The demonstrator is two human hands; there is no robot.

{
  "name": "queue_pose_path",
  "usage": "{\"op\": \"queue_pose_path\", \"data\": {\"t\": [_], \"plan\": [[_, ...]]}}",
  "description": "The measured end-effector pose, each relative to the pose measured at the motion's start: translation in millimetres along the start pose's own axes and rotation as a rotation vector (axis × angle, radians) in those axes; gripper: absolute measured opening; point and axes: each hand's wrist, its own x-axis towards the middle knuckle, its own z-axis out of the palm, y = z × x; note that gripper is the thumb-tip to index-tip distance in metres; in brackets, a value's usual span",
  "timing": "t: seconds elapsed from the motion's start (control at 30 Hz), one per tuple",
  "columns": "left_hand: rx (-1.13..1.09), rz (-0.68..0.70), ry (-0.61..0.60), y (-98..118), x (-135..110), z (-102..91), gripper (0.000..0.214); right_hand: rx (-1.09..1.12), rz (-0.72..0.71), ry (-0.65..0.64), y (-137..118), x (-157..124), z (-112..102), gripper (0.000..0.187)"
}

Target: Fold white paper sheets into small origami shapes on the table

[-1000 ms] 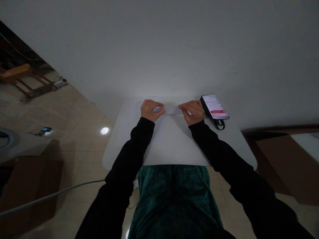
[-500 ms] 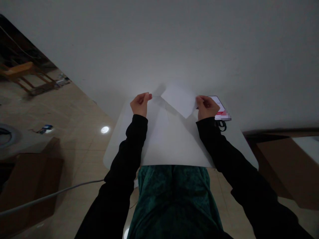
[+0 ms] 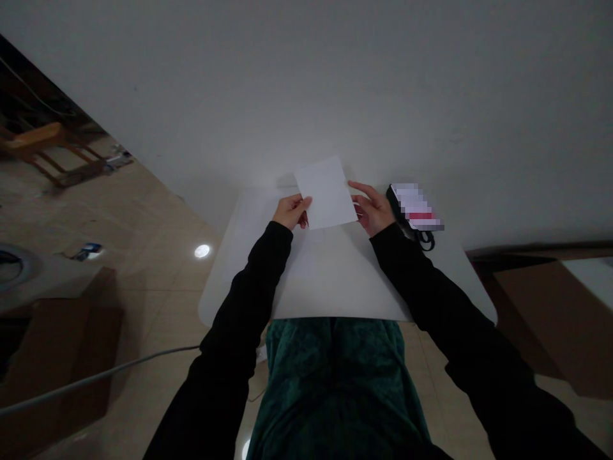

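Though narrower than before, paper sheet (image 3: 326,193), left hand (image 3: 291,212) pinching it, right hand (image 3: 373,211) open

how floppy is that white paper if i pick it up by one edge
The white paper sheet probably weighs very little, since the left hand pinches it lightly near one corner. It stands out flat without visible droop, so it seems slightly stiff, perhaps from folded layers. Its thin, smooth look suggests it would slide easily if pushed.

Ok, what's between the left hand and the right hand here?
In the head view, a white paper sheet is between the left hand and the right hand.
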Motion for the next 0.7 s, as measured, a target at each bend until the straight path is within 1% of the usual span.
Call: {"op": "queue_pose_path", "data": {"t": [0.07, 0.13, 0.2, 0.3, 0.4, 0.43, 0.47, 0.5, 0.57, 0.6, 0.63, 0.67, 0.7], "plan": [[-0.007, -0.025, -0.039, 0.1, 0.2, -3.1, 0.036, 0.005, -0.011, -0.084, -2.7, 1.7, -7.1, 0.039], [-0.013, -0.052, -0.071, -0.2, 0.2, -3.8, 0.034, 0.008, -0.039, -0.125, -3.2, 2.7, -13.3, 0.033], [-0.017, -0.078, -0.102, -1.0, 0.2, -3.3, 0.033, -0.003, -0.056, -0.126, -3.0, 2.8, -17.8, 0.029], [-0.040, -0.111, -0.129, -3.3, 0.9, -2.0, 0.033, -0.049, -0.089, -0.086, -2.9, 1.9, -21.2, 0.021], [-0.064, -0.116, -0.106, -6.5, 1.4, -0.1, 0.030, -0.089, -0.138, -0.062, -1.6, 2.0, -21.4, 0.014], [-0.064, -0.104, -0.087, -7.3, 1.3, 0.8, 0.032, -0.088, -0.145, -0.050, -0.5, 2.4, -21.0, 0.012], [-0.059, -0.081, -0.066, -7.9, 0.9, 1.8, 0.042, -0.081, -0.145, -0.032, 0.8, 2.9, -20.5, 0.012], [-0.052, -0.044, -0.048, -8.3, 0.4, 2.9, 0.057, -0.070, -0.137, -0.009, 2.3, 3.6, -20.0, 0.012], [-0.041, 0.068, -0.027, -8.6, -0.9, 5.2, 0.090, -0.039, -0.104, 0.032, 4.6, 4.8, -18.9, 0.014], [-0.039, 0.136, -0.021, -8.5, -1.4, 6.4, 0.100, -0.020, -0.085, 0.042, 5.2, 5.2, -18.4, 0.016], [-0.039, 0.203, -0.014, -8.5, -1.8, 7.6, 0.105, 0.001, -0.067, 0.045, 5.2, 5.5, -17.9, 0.017], [-0.036, 0.263, -0.011, -8.5, -1.9, 8.8, 0.103, 0.021, -0.053, 0.042, 4.7, 5.6, -17.3, 0.019], [-0.025, 0.309, -0.016, -8.5, -1.9, 10.0, 0.095, 0.039, -0.044, 0.041, 3.7, 5.6, -16.7, 0.021]]}}
